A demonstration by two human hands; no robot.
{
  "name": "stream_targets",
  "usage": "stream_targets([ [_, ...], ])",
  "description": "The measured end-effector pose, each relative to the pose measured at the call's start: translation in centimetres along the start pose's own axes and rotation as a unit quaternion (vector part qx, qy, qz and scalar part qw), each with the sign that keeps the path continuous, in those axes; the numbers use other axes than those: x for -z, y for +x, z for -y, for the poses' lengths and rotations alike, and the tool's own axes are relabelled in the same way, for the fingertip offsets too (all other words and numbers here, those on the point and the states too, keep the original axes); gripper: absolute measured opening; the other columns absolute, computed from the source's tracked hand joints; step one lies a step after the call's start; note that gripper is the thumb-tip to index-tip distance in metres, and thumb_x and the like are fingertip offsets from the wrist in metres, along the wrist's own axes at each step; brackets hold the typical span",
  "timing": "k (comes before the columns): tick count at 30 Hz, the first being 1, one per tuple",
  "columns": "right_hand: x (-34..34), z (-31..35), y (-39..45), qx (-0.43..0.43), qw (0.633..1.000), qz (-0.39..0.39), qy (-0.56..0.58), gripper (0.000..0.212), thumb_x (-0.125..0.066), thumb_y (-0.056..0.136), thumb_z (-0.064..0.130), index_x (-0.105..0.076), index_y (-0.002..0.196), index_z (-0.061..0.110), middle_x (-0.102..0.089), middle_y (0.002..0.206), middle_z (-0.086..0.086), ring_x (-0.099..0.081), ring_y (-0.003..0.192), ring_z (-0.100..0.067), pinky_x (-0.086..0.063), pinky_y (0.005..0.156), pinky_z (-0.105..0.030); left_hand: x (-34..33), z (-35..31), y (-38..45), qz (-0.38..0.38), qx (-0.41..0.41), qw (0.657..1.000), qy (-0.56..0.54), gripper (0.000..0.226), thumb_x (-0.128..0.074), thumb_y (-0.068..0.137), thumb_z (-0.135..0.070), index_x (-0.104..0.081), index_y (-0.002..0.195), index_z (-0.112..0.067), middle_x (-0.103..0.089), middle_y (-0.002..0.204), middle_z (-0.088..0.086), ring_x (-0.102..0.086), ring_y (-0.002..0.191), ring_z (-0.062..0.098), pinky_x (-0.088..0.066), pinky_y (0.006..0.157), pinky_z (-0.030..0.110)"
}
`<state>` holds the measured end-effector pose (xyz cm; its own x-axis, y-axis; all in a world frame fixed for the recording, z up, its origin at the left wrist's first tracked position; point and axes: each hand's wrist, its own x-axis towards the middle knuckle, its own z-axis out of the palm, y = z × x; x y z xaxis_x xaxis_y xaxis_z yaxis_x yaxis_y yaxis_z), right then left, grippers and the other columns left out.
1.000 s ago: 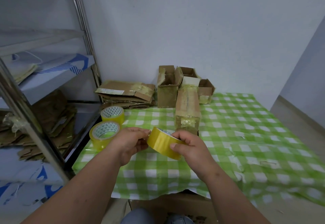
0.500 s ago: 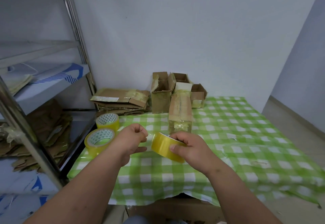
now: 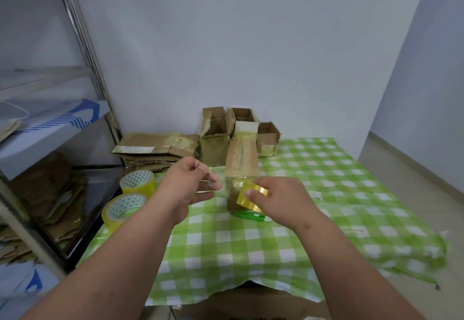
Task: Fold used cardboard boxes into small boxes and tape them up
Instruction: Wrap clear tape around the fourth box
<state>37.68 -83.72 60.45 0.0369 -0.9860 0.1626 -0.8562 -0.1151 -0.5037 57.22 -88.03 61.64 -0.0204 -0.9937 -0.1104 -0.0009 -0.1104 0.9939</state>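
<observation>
Checked tablecloth [image 3: 288, 231] | open boxes [image 3: 216, 141] – contents unseen | right hand [image 3: 281, 199] grips tape roll [image 3: 251, 199]

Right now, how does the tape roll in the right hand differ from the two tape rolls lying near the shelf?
The tape roll in the right hand is held off the table, and the right hand hides part of it; the two rolls near the shelf lie untouched on the tablecloth. The held roll has tape drawn out toward the left hand; the two rolls show triangle-patterned cores. All are yellow.

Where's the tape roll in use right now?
Head view, centre: the tape roll is gripped in the right hand, in front of the long cardboard box, on the checked tablecloth.
</observation>
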Motion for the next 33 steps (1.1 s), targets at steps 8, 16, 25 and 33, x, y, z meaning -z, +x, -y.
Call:
stream_targets([
  [8,1.7,-2.9,0.6,-0.057,0.964,0.021,0.26,0.039,-0.067,0.087,0.05,-0.061,0.064,0.019,-0.055,0.058,0.01,-0.052,0.057,-0.009,-0.041,0.061,-0.028,-0.4,-0.6,2.1,-0.018,-0.007,0.998,0.064,0.014,-0.05,0.101,-0.012,-0.057,0.09,-0.011,-0.072,0.095,0.009,-0.074,0.081,0.023,-0.059,0.071,0.039],
  [16,3.9,-5.6,1.9,-0.06,0.936,0.003,0.346,0.027,-0.063,0.07,0.038,-0.069,0.074,0.012,-0.061,0.072,-0.001,-0.056,0.07,-0.012,-0.04,0.071,-0.031,-1.3,0.8,4.6,-0.026,0.035,0.998,0.046,0.014,-0.054,0.099,-0.012,-0.058,0.086,-0.012,-0.06,0.091,0.006,-0.063,0.078,0.019,-0.058,0.062,0.035],
  [25,4.2,-7.5,5.5,-0.07,0.986,0.043,0.146,0.019,-0.064,0.091,0.036,-0.075,0.102,0.024,-0.072,0.098,0.007,-0.065,0.094,-0.013,-0.051,0.086,-0.034,-2.2,1.8,7.1,-0.053,0.034,0.997,0.043,0.014,-0.057,0.099,-0.014,-0.058,0.084,-0.012,-0.057,0.098,0.005,-0.059,0.089,0.018,-0.059,0.062,0.036],
  [33,3.7,-7.3,8.1,-0.082,0.991,0.031,0.099,0.025,-0.06,0.091,0.036,-0.074,0.086,0.016,-0.072,0.087,-0.007,-0.067,0.085,-0.025,-0.054,0.085,-0.048,-1.9,2.4,8.4,-0.077,0.032,0.994,0.071,0.013,-0.058,0.097,-0.01,-0.059,0.083,-0.011,-0.051,0.082,0.005,-0.052,0.071,0.015,-0.057,0.057,0.032],
])
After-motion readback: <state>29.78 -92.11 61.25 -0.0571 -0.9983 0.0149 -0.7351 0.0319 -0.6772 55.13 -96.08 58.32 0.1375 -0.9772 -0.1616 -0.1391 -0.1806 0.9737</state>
